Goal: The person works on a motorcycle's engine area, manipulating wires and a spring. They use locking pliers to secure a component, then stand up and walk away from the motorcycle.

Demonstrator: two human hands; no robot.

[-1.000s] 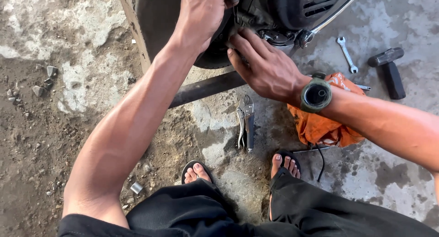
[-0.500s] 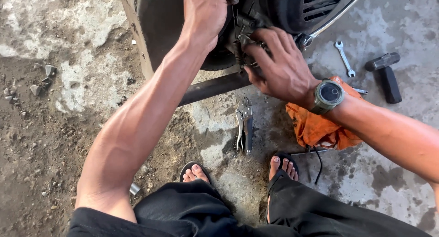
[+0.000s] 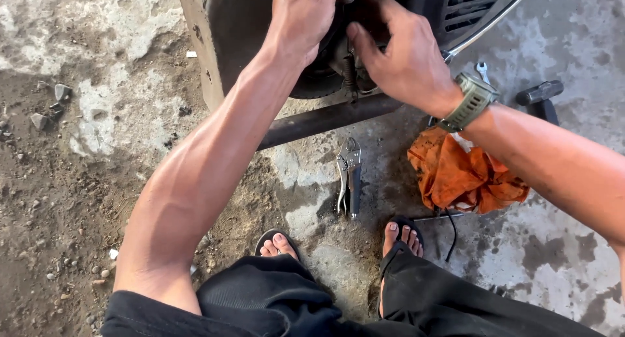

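Head view, looking down at two bare arms reaching up to a dark machine (image 3: 260,25). Left hand (image 3: 303,15) up at the top, fingers curled shut around a dark part of the machine, by the rounded black cover. Right hand (image 3: 400,57) just beside it, fingers half bent and pressed on the small metal parts (image 3: 348,70) in the middle; hard to tell if gripping anything, since the fingertips hide behind the hand. Green watch (image 3: 470,101) on the right wrist.

Under the machine, a dark metal pipe (image 3: 325,119) running across, low over the floor (image 3: 553,259).

On the floor, between the feet and the pipe, silver locking pliers (image 3: 349,174), lying flat, well apart from both hands. Right of those, a crumpled orange rag (image 3: 463,177), just below the right wrist. Near the rag, a thin black cord (image 3: 450,229) by the right foot (image 3: 400,236). Farther back on the right, a small silver wrench (image 3: 482,70) and a black hammer (image 3: 539,95), partly hidden by the arm.

Two feet in black sandals at the bottom, left foot (image 3: 278,242) on dirt, right foot on wet grey concrete. No boxes, bowls or bins to look into.
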